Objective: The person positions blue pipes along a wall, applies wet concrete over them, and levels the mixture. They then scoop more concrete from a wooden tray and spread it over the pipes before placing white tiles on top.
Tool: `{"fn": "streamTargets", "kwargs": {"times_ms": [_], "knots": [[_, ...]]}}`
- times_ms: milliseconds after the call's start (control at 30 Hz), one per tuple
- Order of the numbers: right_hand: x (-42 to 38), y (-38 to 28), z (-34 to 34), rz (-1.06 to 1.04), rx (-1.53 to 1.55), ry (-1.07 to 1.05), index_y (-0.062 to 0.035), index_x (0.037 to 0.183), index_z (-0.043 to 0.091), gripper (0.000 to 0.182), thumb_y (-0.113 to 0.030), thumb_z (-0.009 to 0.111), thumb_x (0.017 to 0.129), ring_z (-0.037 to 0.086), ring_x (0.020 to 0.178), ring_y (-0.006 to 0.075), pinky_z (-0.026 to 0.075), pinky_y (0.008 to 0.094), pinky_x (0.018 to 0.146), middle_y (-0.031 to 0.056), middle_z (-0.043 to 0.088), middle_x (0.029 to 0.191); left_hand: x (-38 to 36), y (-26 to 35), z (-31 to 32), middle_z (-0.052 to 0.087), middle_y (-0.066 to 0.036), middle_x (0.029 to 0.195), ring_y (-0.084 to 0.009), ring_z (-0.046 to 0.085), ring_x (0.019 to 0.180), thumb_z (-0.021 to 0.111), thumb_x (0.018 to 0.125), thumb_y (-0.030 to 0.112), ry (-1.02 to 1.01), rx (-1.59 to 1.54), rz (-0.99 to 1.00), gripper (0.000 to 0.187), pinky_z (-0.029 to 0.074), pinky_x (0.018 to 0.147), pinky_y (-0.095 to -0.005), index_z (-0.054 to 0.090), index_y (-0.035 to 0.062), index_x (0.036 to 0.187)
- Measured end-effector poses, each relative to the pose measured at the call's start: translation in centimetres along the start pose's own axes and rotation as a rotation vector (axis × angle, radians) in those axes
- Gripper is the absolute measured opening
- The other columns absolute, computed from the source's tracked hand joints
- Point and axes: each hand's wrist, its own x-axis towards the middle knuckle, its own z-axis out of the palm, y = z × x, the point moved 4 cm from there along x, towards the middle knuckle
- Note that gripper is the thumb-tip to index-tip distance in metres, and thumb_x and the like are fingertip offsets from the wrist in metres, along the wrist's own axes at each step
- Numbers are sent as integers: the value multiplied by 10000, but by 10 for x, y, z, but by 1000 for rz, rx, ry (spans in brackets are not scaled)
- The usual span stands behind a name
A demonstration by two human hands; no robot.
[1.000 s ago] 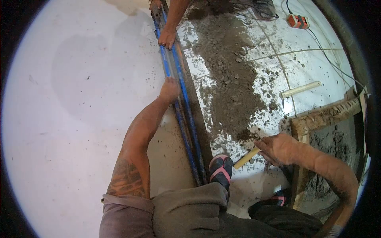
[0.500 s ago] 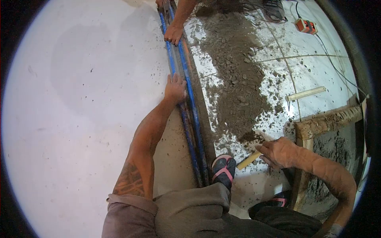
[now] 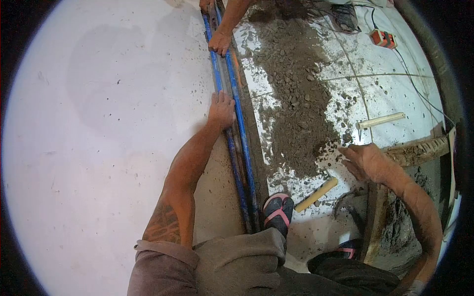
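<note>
Just left of the rubble (image 3: 298, 98), the left hand (image 3: 222, 111) is gripping the blue-edged bar (image 3: 245, 148), best kept steady in step with the co-worker's hand (image 3: 220, 43) farther along, while the right hand (image 3: 368, 163) is hovering, fingers spread and seemingly empty, near the yellow stick (image 3: 317, 195).

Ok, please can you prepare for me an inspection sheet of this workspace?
Surface: white tiles, strewn with dark rubble.
Job's things: blue bars side by side; yellow stick lying on the tiles.
Clutter: pale stick on the tiles.
Hands: left hand on the blue bars; right hand with nothing visible in it; another person's hand on the bars farther up.
Cables: dark cable at the orange box.
Surroundings: wooden frame; sandalled foot beside the bars.
</note>
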Motion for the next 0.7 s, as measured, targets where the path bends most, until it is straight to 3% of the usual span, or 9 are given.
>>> {"fn": "streamTargets", "kwargs": {"times_ms": [67,167,467,700], "knots": [[-4,13,-1,2,17,116,-18,1239,546,393,-153,615,876,670,784,359,565,431,696,202,656,958,1,0,2,468,-234,1372,-387,357,1355,659,789,365,-21,0,-6,569,278,1088,-582,553,29,1236],[-8,28,-8,109,-16,94,-24,1224,559,381,-140,630,868,670,794,370,562,435,701,212,658,975,0,3,-3,453,-237,1389,-387,345,1365,646,803,368,-70,10,-2,584,270,1093,-583,531,14,1254],[-19,63,-11,157,26,266,4,1207,558,332,-117,601,901,672,813,383,565,432,726,227,655,1001,-2,1,-2,418,-245,1426,-392,321,1385,629,835,380,-78,5,-2,612,254,1107,-583,490,3,1297],[-24,68,-16,267,58,214,11,1228,552,346,-124,593,912,672,870,383,564,436,779,240,644,1073,-3,1,0,420,-255,1427,-397,332,1378,615,857,363,-54,3,-2,594,249,1116,-571,482,2,1310]]}}
